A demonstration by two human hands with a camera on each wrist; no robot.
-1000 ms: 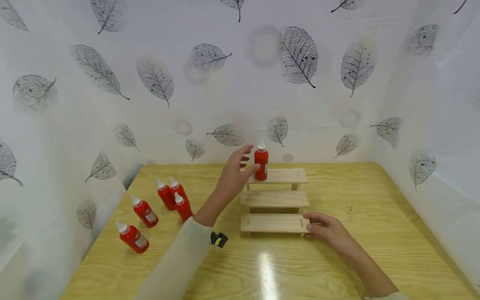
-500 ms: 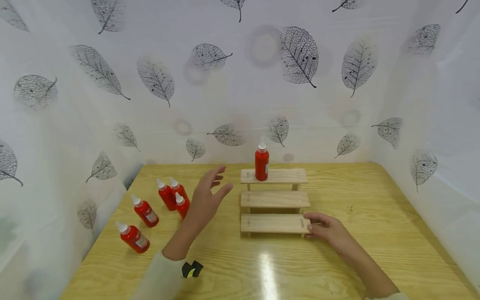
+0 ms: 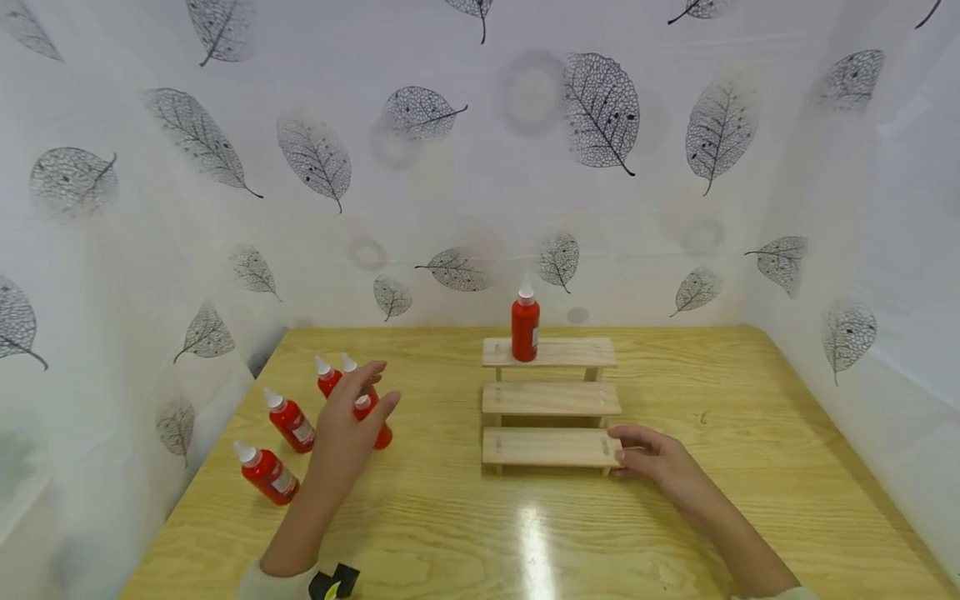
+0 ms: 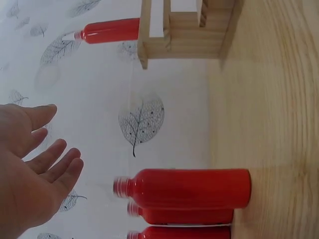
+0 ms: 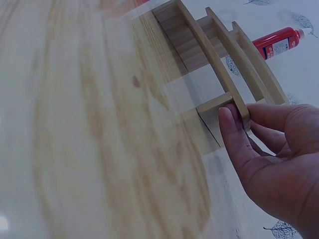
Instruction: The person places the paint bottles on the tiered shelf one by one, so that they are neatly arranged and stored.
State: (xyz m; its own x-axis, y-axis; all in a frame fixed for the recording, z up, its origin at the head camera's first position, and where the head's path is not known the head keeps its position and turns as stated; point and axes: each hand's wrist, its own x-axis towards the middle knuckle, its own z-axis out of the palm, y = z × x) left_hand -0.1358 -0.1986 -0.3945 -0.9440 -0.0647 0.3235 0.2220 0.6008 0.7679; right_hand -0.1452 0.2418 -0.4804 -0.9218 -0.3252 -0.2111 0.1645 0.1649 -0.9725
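- Left hand (image 3: 343, 429), fingers spread and nothing in them, hovers right by three red bottles (image 3: 383, 437), half hiding them from the head view!
- Right hand (image 3: 652, 460) is clamped on the wooden stand (image 3: 551, 398), pinching the right end of its lowest step.
- That trio stands upright on the surface (image 3: 690, 375), long axes vertical, tips up.
- Two more bottles (image 3: 271, 477) to their left, also upright, nozzles skyward.
- And up top, one lone bottle (image 3: 525, 329), bolt upright, left of the step's middle!
- Red plastic or red contents? Can't tell.
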